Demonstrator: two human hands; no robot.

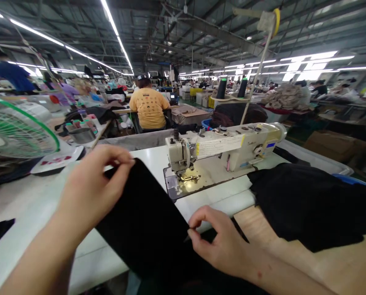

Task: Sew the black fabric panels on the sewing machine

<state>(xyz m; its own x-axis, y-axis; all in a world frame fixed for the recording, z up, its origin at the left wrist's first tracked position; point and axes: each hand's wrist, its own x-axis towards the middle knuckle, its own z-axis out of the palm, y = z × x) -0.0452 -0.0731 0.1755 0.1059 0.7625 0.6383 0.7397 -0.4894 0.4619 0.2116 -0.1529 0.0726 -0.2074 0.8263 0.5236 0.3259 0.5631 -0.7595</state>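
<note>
A piece of black fabric point(149, 213) hangs stretched between my two hands, in front of the sewing machine point(220, 147). My left hand point(100, 180) pinches its upper corner between thumb and fingertips. Lower down, my right hand point(215, 235) pinches the fabric's right edge. A small pale pointed bit shows at the right fingertips; I cannot make out what it is. Behind the fabric, the machine's needle area and metal plate point(189, 180) are lit, with no cloth under the presser foot. The fabric's lower end runs out of view.
A pile of black fabric point(315, 205) lies right of the machine on a wooden surface. At the left stands a green-rimmed fan point(20, 127). A thread stand pole point(256, 73) rises behind the machine. A person in a yellow shirt point(149, 106) sits ahead, facing away.
</note>
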